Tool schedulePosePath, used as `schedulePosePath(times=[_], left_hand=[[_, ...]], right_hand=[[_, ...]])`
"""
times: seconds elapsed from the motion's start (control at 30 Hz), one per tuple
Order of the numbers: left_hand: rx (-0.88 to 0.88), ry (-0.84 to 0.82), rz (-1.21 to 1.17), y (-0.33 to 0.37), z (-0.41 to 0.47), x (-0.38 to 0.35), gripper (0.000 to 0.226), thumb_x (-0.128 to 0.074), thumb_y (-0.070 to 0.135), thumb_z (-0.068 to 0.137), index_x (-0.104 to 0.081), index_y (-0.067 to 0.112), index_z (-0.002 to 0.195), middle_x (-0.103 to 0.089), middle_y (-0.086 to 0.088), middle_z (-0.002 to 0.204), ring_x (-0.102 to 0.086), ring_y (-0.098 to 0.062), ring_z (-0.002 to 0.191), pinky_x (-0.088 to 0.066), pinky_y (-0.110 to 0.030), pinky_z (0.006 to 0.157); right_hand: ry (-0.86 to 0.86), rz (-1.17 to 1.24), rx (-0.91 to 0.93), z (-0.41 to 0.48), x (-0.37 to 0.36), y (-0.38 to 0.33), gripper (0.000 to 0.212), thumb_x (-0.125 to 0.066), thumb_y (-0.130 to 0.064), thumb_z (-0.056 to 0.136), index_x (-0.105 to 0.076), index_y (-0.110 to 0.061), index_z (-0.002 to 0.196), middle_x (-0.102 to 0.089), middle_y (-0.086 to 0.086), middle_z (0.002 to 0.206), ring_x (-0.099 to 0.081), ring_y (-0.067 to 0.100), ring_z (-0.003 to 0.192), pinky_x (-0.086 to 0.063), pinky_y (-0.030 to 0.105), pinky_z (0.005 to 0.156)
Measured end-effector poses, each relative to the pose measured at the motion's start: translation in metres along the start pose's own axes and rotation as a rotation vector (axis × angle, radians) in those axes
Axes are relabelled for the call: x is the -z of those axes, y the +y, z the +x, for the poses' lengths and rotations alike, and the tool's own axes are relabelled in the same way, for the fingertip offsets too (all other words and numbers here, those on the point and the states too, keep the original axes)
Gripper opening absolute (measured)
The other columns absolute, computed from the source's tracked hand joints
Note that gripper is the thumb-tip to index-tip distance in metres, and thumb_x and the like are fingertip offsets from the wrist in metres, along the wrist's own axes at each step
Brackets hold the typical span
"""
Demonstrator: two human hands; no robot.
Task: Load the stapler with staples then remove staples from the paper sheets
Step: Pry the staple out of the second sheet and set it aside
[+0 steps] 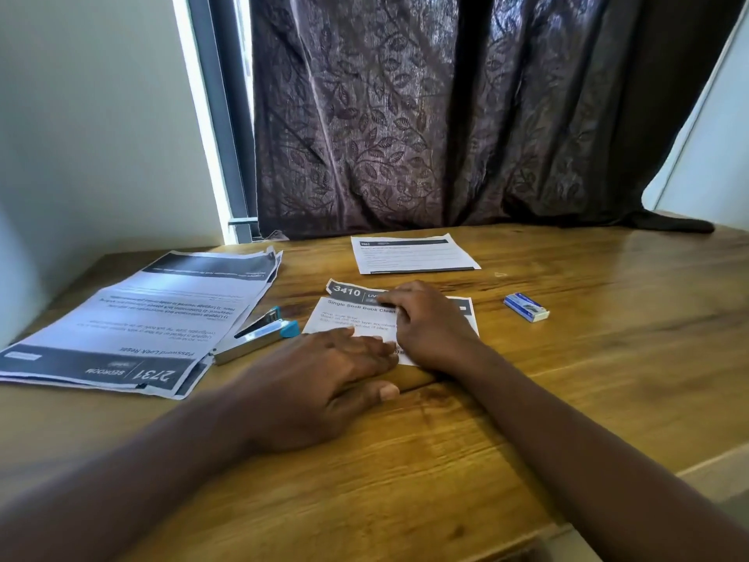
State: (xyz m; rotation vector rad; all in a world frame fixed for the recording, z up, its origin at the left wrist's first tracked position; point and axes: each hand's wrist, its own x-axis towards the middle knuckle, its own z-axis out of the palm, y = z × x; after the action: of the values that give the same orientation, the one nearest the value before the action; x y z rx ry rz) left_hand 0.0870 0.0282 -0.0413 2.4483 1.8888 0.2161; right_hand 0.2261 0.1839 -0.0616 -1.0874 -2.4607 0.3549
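The left hand (pixel 324 375) is lying flat on the sheet (pixel 352 314) on the counter (pixel 567 379), the right hand (pixel 425 322) is pressing it with bent fingers (pixel 389 297) — whether pinching, I cannot tell — and such light, tearable paper is wanting a hold near its corner.

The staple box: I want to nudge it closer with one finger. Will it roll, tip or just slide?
The staple box lies flat on a broad face, so it should slide, not roll or tip. It looks small and cardboard, so it is probably light. The glossy wooden table may let it skid or twist.
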Motion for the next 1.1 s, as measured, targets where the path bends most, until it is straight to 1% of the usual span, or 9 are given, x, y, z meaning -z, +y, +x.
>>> schedulePosePath(times=[0.1,0.17,0.27,0.33,0.47,0.67,0.8,0.93,1.1], left_hand=[[0.013,-0.010,0.101,0.002,-0.001,-0.001,0.082,-0.001,0.078,0.089,-0.035,0.043,0.154,-0.033,0.025,0.161,-0.021,-0.006,0.154,-0.021,-0.041,0.127],[-0.026,0.049,0.195,0.003,-0.002,-0.001,0.082,0.002,0.075,0.093,-0.042,0.039,0.152,-0.044,0.020,0.156,-0.031,-0.002,0.150,-0.017,-0.044,0.128],[-0.071,0.225,0.372,0.002,-0.008,-0.001,0.068,-0.013,0.064,0.103,-0.067,0.034,0.131,-0.071,0.015,0.127,-0.062,-0.011,0.122,-0.032,-0.056,0.117],[-0.075,0.326,0.437,0.001,-0.012,-0.002,0.063,-0.020,0.060,0.105,-0.075,0.031,0.119,-0.077,0.015,0.109,-0.065,-0.017,0.106,-0.038,-0.055,0.107],[-0.011,0.374,0.465,0.000,-0.018,0.000,0.065,-0.018,0.059,0.106,-0.077,0.032,0.109,-0.078,0.014,0.101,-0.063,-0.021,0.102,-0.034,-0.047,0.098],[0.117,0.333,0.422,-0.001,-0.027,0.005,0.062,-0.016,0.064,0.103,-0.073,0.038,0.104,-0.077,0.015,0.101,-0.062,-0.018,0.102,-0.033,-0.048,0.097],[0.190,0.365,0.427,-0.006,-0.034,0.008,0.055,-0.024,0.061,0.101,-0.070,0.034,0.092,-0.076,0.007,0.088,-0.064,-0.020,0.091,-0.037,-0.047,0.094],[0.223,0.397,0.435,-0.008,-0.038,0.008,0.049,-0.031,0.058,0.100,-0.068,0.031,0.084,-0.072,0.008,0.073,-0.065,-0.019,0.083,-0.037,-0.046,0.092],[0.247,0.395,0.425,-0.008,-0.040,0.008,0.037,-0.041,0.049,0.095,-0.072,0.029,0.087,-0.077,0.007,0.081,-0.068,-0.020,0.083,-0.039,-0.046,0.091]], right_hand=[[-0.011,-0.019,-0.017,0.000,0.000,-0.001,0.042,-0.042,-0.024,0.103,-0.055,-0.031,0.142,-0.048,-0.005,0.144,-0.041,0.017,0.133,-0.035,0.043,0.114],[-0.011,-0.023,-0.021,0.000,0.000,-0.001,0.042,-0.042,-0.025,0.103,-0.054,-0.032,0.143,-0.048,-0.005,0.145,-0.041,0.017,0.134,-0.034,0.044,0.114],[-0.006,-0.031,-0.026,0.000,0.000,-0.001,0.042,-0.042,-0.027,0.103,-0.053,-0.033,0.144,-0.047,-0.006,0.146,-0.040,0.017,0.135,-0.034,0.044,0.114],[-0.006,-0.040,-0.027,0.000,0.000,-0.002,0.042,-0.041,-0.027,0.104,-0.052,-0.033,0.144,-0.046,-0.006,0.146,-0.040,0.017,0.135,-0.034,0.044,0.114],[-0.015,-0.038,-0.028,-0.002,0.001,-0.003,0.042,-0.040,-0.028,0.104,-0.051,-0.034,0.144,-0.045,-0.007,0.146,-0.039,0.017,0.135,-0.032,0.043,0.115],[-0.022,-0.029,-0.027,-0.003,0.003,-0.003,0.042,-0.042,-0.029,0.104,-0.050,-0.035,0.145,-0.044,-0.008,0.146,-0.037,0.017,0.136,-0.032,0.043,0.115],[-0.022,-0.018,-0.027,-0.003,0.002,-0.002,0.042,-0.041,-0.029,0.104,-0.050,-0.036,0.145,-0.044,-0.008,0.146,-0.036,0.016,0.136,-0.031,0.042,0.115],[-0.019,-0.014,-0.028,-0.003,0.002,-0.001,0.042,-0.040,-0.029,0.104,-0.049,-0.037,0.145,-0.044,-0.010,0.145,-0.037,0.014,0.135,-0.032,0.042,0.115],[-0.015,-0.010,-0.021,-0.003,0.002,0.000,0.042,-0.039,-0.028,0.104,-0.050,-0.036,0.144,-0.045,-0.009,0.144,-0.037,0.015,0.135,-0.032,0.041,0.115]])
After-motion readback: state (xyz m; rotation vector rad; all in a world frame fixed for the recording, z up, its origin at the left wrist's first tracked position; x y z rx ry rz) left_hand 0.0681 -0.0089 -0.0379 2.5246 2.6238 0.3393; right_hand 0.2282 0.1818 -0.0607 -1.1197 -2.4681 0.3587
